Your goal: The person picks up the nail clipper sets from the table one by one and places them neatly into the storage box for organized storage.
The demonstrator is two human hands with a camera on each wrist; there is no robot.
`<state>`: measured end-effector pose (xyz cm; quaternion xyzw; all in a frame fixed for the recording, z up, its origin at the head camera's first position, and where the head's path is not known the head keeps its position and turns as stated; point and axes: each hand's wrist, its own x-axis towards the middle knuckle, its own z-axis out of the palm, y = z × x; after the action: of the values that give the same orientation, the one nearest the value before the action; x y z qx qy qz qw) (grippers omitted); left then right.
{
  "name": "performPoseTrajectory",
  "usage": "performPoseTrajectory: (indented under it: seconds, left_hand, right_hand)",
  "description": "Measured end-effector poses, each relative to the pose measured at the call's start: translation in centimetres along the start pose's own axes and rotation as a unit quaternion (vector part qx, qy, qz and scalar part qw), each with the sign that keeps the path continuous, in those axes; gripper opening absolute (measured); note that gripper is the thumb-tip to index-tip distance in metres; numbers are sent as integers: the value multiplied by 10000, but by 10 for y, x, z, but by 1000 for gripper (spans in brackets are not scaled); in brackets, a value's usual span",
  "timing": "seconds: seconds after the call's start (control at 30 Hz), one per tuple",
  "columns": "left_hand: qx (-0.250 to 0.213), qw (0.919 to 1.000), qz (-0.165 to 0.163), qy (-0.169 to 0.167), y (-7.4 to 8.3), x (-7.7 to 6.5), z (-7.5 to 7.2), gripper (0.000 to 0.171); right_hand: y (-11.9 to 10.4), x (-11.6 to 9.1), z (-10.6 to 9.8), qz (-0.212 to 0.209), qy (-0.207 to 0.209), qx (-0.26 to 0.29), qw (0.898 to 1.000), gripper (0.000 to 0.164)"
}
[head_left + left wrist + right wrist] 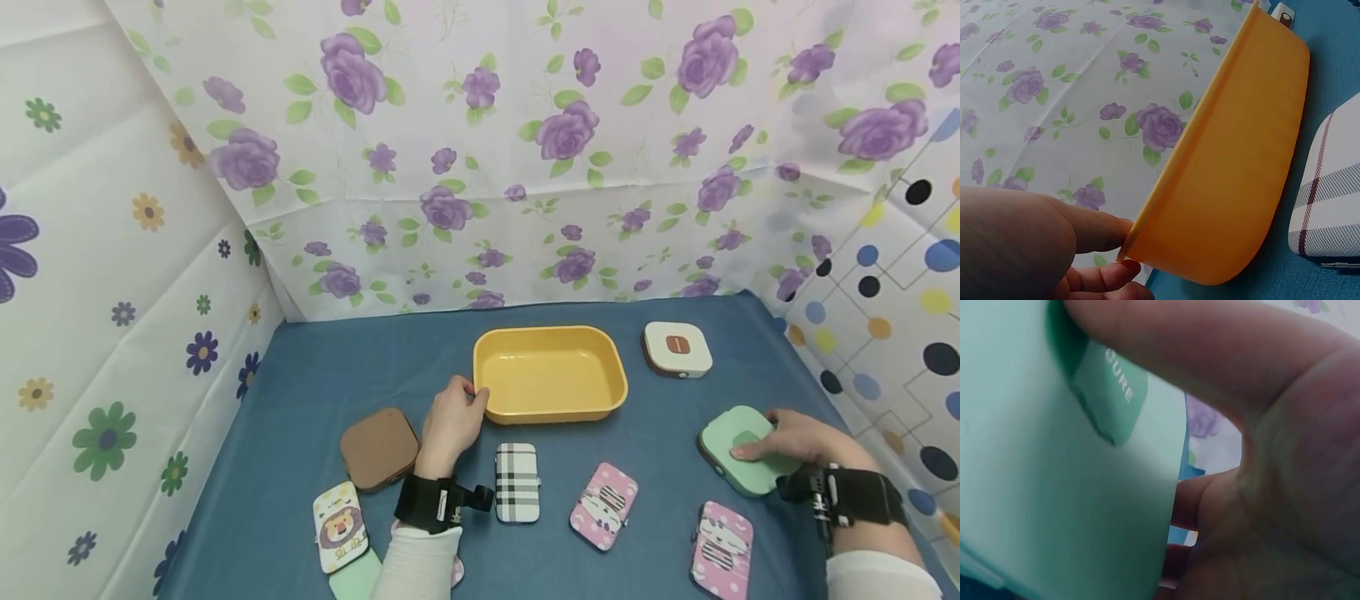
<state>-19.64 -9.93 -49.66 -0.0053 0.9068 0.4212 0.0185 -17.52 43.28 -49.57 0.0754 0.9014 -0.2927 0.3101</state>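
My left hand (453, 422) pinches the rim of a yellow plastic tray (551, 414) at its near left corner. In the left wrist view, the thumb lies on one side of the tray's rim (1166, 172) and fingers on the other. At the right, my right hand (802, 437) grips a mint-green square case (738, 454), thumb across its top and fingers round the far edge. Lettering ending in "CURE" shows on the case's darker green label (1125, 409) in the right wrist view. Just below the tray lies a plaid case (517, 483).
A white case with a brown label (677, 348) sits right of the tray. Two pink cases, one central (603, 506) and one at right (722, 550), lie nearer. On the left are a brown case (379, 448), a lion case (341, 527) and a partly covered mint case (356, 577).
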Motion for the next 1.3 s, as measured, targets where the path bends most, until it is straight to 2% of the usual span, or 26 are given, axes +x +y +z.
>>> performPoseTrajectory:
  seconds: [0.17,0.43,0.63,0.87,1.07,1.2,1.3]
  left_hand:
    - [2,10000,23,-20,-1,1,0,27]
    - [25,10000,3,15,-1,1,-1,27]
    - [33,10000,-4,-17,-1,1,0,28]
    - [35,10000,12,-17,-3,2,0,27]
    - [1,10000,24,-50,-3,1,-1,28]
    - [-2,10000,50,-40,-3,1,-2,28]
    - [21,10000,44,-56,-3,1,-2,28]
  right_hand:
    - [7,1,2,31,-200,271,9994,121]
    - [12,3,2,-336,179,-38,9993,115]
    - [12,1,6,-366,302,-94,9988,105]
    - [1,-3,20,-289,451,767,9956,92]
    - [-17,-7,25,-95,820,1074,9908,95]
    - [-29,-9,27,-131,981,1461,9843,96]
    - [-37,-9,31,-250,1066,1906,9755,94]
